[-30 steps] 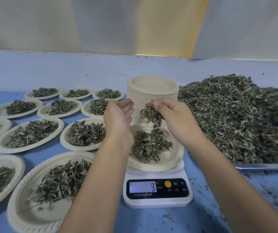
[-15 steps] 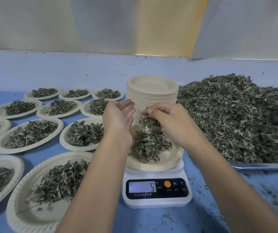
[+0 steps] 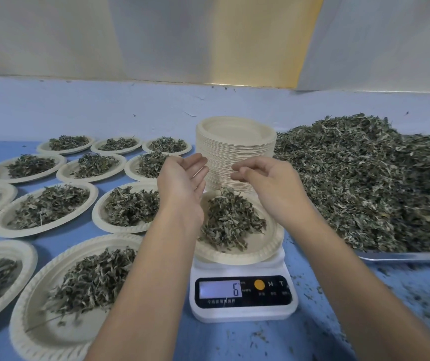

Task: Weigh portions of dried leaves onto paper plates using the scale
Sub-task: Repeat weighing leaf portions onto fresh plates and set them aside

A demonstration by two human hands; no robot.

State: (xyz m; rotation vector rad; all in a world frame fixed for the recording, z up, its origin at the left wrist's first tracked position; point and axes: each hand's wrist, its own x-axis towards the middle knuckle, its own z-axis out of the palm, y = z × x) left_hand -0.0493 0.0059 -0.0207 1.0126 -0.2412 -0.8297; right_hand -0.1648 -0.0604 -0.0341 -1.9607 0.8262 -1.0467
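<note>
A white digital scale shows a 6 on its display. On it sits a paper plate with a heap of dried leaves. My left hand hovers over the plate's left edge, palm turned inward, fingers straight and holding nothing. My right hand hovers over the plate's far right side with loosely curled fingers; no leaves show in it. A big pile of loose dried leaves lies on a metal tray to the right.
A tall stack of unused paper plates stands just behind the scale. Several filled plates cover the blue table to the left, the nearest one beside my left forearm. Leaf crumbs lie scattered at the right front.
My right hand has let its pinch of leaves fall onto the plate and risen slightly. The scale reading went from 9 to 5 to 6. My left hand stayed beside the plate.
</note>
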